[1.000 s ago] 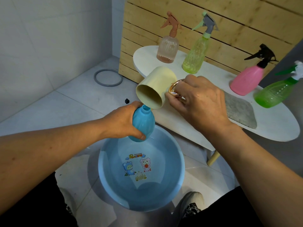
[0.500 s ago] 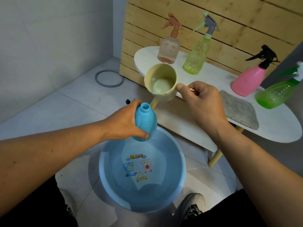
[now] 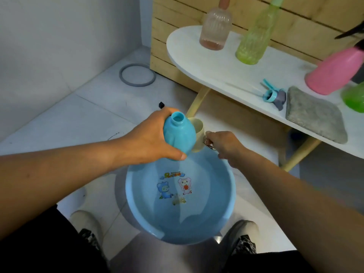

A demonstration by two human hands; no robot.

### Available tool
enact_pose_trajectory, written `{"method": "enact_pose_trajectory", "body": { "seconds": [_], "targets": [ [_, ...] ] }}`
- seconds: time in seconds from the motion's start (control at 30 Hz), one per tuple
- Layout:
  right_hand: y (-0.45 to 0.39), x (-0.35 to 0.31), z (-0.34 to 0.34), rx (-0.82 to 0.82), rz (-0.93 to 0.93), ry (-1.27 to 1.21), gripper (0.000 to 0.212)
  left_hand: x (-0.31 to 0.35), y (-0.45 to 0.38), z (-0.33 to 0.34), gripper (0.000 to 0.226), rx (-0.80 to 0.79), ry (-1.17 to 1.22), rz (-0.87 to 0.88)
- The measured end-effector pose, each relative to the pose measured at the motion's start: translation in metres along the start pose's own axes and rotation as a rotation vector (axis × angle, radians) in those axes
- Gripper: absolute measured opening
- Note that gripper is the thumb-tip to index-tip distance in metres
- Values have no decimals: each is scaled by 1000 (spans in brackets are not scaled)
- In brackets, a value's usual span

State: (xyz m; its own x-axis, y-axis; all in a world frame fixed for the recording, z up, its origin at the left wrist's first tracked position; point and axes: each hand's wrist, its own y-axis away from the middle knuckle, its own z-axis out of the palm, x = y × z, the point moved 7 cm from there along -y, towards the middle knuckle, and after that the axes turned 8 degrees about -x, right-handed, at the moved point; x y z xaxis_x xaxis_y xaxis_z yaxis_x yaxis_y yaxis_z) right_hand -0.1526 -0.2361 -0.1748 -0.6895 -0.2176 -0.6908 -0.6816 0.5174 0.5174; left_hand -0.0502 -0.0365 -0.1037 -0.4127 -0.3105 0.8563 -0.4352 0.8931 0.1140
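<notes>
My left hand grips a blue plastic bottle with its cap off and its open neck pointing up, held above the far rim of a blue basin. The basin stands on the floor between my feet, holds water and has cartoon stickers on its bottom. My right hand holds a cream cup by its metal ring handle. The cup sits low at the basin's far edge, mostly hidden behind the bottle. A blue spray head lies on the white table.
A white oval table on wooden legs stands to the right, carrying a brownish spray bottle, a yellow-green one, a pink one, a green one and a grey cloth. A grey ring lies on the tiled floor.
My right hand has lowered the cream cup from above the bottle's neck down to the basin's far edge. The bottle stays in my left hand. The view has tilted down and closer.
</notes>
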Motion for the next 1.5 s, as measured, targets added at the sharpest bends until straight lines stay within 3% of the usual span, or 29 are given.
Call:
{"method": "enact_pose_trajectory", "body": {
  "seconds": [0.07, 0.2, 0.37, 0.57, 0.7, 0.83, 1.07, 1.17, 1.37, 1.5],
  "targets": [
    [-17, 23, 12, -23, 32, 61, 27, -1, 1, 1, 86, 1, -2, -8],
    [-43, 56, 30, -25, 33, 455, 40, -6, -1, 2, 88, 19, 6, -48],
    [-54, 81, 53, -25, -37, 887, 31, -10, -5, -1, 87, 22, 10, -76],
    [-64, 105, 88, -52, -77, 1215, 29, -20, -7, -4, 89, 21, 24, -127],
    [-66, 110, 105, -70, -84, 1291, 28, -23, -6, -4, 89, 25, 12, -153],
    [-70, 115, 112, -117, -31, 1100, 29, -24, -7, -4, 87, 30, 6, -156],
    [-68, 125, 92, -100, 126, 251, 38, -23, -5, -11, 90, 46, -34, -152],
    [-53, 124, 83, -71, 177, -28, 31, -20, -2, -15, 91, 78, -45, -144],
    [-9, 76, 48, -42, 102, -227, 29, -18, 13, -27, 90, 115, -32, -126],
    [23, 31, 13, 12, 16, -210, 22, -18, 22, -31, 89, 141, -26, -125]
  ]
}}
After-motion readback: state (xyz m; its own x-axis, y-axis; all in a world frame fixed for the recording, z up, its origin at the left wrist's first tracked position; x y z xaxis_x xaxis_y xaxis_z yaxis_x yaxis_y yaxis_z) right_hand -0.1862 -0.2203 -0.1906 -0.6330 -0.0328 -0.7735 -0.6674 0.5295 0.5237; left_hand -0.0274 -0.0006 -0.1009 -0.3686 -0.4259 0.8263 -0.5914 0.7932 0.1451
